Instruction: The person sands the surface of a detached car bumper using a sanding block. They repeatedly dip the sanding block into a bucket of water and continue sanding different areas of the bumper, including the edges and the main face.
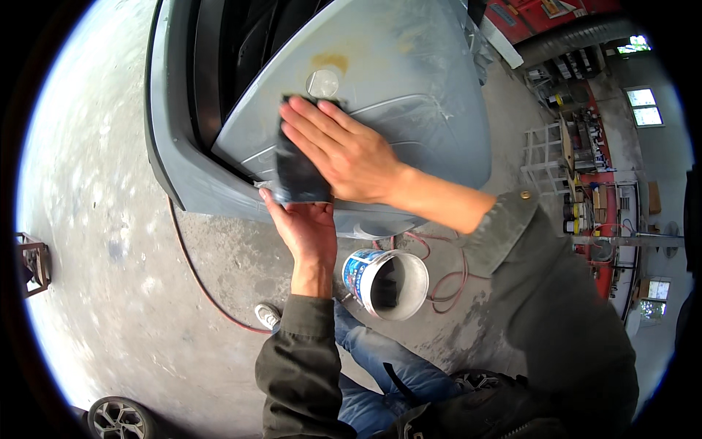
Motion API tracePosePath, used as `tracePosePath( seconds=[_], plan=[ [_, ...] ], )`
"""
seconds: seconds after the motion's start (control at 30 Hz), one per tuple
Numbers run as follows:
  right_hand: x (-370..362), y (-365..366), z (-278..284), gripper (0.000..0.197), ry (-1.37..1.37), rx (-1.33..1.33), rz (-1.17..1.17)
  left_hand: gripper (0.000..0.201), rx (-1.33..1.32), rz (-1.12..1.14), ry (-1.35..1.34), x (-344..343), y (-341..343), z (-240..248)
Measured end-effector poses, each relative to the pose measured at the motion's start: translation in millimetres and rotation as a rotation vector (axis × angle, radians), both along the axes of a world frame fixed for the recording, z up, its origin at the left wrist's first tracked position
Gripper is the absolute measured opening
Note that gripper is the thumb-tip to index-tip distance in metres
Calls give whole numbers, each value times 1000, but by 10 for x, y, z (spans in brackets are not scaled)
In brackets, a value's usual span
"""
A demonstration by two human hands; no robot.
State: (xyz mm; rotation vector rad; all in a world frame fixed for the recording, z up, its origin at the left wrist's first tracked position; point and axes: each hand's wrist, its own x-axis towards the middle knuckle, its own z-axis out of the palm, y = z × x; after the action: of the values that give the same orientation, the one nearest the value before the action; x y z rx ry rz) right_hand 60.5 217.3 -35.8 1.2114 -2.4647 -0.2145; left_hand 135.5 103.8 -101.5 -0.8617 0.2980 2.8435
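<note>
A grey car front panel [439,143], dull like primer, fills the upper middle. My right hand [340,150] lies across a black sheet of sandpaper [296,172], holding it against the panel with fingers extended; its thumb is out of sight. Below the sheet, by the panel's lower edge, my left hand [303,230] is turned palm up with the thumb raised. Its other fingers disappear behind the sheet or the edge, so their grip is hidden. Just above my right fingertips is a round pale spot [322,84], with a yellowish-brown patch [330,61] beyond it.
A white bucket [412,285] with a blue label stands below the panel, something dark inside. A red hose [191,267] curves over the concrete floor [110,219], with more loops near the bucket. Cluttered shelves [585,172] line the right, and a wheel [121,418] lies at lower left.
</note>
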Motion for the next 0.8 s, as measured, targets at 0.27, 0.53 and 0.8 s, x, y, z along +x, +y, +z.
tracePosePath(
  seconds=[0.27,0.53,0.8],
  plan=[
    [-313,-17,278,59,-70,254,311,82,-47,-12,61,-5,79,34],
    [-624,66,782,60,-79,376,353,118,-63,-49,91,53,-6,-104],
    [-760,-253,618,55,-160,377,562,115,97,-16,171,86,-36,-107]
  ],
)
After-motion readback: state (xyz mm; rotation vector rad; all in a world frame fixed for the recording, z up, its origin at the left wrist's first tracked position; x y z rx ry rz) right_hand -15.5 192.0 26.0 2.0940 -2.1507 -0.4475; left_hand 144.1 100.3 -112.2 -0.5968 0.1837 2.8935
